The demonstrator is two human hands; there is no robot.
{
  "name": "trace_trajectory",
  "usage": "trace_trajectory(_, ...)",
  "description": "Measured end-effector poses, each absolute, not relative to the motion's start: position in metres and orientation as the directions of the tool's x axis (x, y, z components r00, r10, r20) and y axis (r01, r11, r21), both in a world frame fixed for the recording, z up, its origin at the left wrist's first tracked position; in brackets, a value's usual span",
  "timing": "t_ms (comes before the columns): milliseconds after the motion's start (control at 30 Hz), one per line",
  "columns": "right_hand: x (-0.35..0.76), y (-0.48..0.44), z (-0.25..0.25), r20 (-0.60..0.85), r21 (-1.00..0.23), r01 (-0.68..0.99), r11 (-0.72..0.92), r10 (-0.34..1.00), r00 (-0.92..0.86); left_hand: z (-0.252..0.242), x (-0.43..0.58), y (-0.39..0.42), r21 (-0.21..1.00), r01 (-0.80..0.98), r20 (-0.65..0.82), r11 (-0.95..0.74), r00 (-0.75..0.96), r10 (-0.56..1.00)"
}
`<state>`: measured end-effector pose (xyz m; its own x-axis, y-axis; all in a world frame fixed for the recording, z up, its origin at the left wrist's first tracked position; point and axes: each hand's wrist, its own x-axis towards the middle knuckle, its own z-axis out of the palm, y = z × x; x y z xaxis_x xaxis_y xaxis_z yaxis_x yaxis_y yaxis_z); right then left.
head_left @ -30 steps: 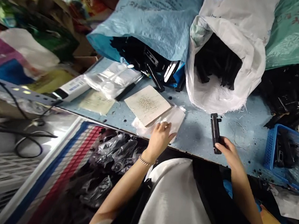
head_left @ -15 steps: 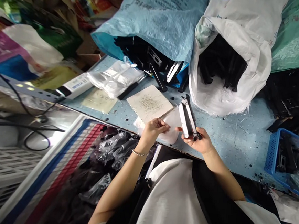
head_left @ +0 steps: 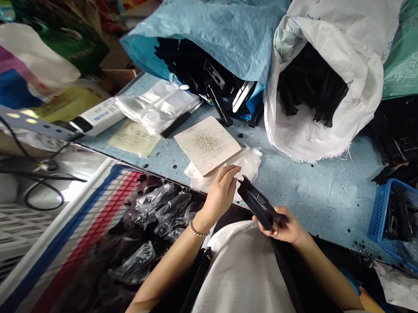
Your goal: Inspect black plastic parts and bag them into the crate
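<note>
My right hand is closed around the near end of a long black plastic part, which tilts up to the left over the table's front edge. Beside the part's far end is my left hand, with its back turned up and its fingers bent together. What lies between those fingertips, if anything, is hidden. Just beyond it, a square pale board carries a scatter of tiny grain-like pieces. Under the board and past its right edge lies a crumpled white plastic sheet.
At the back, a blue sack and a white sack lie open with black parts inside. A blue basket holds more at the right. Clear plastic bags lie left of the board. Below the table, wrapped items fill a striped bag.
My right hand has drawn the part closer to my body and turned it, so its dark side shows. My left hand has rotated from a pinch near the sheet to the part's far end.
</note>
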<state>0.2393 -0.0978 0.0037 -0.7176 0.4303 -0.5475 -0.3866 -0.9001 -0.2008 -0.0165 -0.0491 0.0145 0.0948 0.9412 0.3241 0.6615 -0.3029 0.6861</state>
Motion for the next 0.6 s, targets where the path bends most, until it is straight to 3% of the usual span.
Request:
trace_trajectory(167, 0.236, -0.104, -0.012, -0.584, 0.019, -0.508, -0.861, 0.403, -0.705, 0.005, -0.020, -0.060, 0.499, 0.805, 0.292, -0.321, 0.193, 0.937)
trace_trajectory(267, 0.230, -0.102, -0.012, -0.550, 0.063, -0.466, -0.882, 0.359, -0.754, 0.007, -0.019, -0.064, 0.513, 0.783, 0.320, -0.351, 0.205, 0.925)
trace_trajectory(333, 0.224, -0.097, -0.010, -0.521, 0.022, -0.430, -0.903, 0.357, -0.776, 0.016, -0.013, -0.071, 0.576, 0.698, 0.365, -0.426, 0.246, 0.898)
trace_trajectory(400, 0.216, -0.091, -0.007, -0.525, -0.124, -0.465, -0.876, 0.456, -0.719, 0.025, -0.005, -0.083, 0.655, 0.542, 0.406, -0.526, 0.334, 0.850)
trace_trajectory(467, 0.208, -0.086, -0.001, -0.551, -0.411, -0.490, -0.769, 0.638, -0.539, 0.031, 0.003, -0.096, 0.731, 0.366, 0.428, -0.577, 0.413, 0.804)
trace_trajectory(533, 0.202, -0.086, 0.008, -0.525, -0.665, -0.411, -0.623, 0.782, -0.335, 0.031, 0.011, -0.104, 0.786, 0.257, 0.411, -0.562, 0.462, 0.786)
trace_trajectory(600, 0.199, -0.091, 0.018, -0.451, -0.825, -0.247, -0.508, 0.856, -0.254, 0.029, 0.019, -0.107, 0.795, 0.261, 0.374, -0.547, 0.499, 0.782)
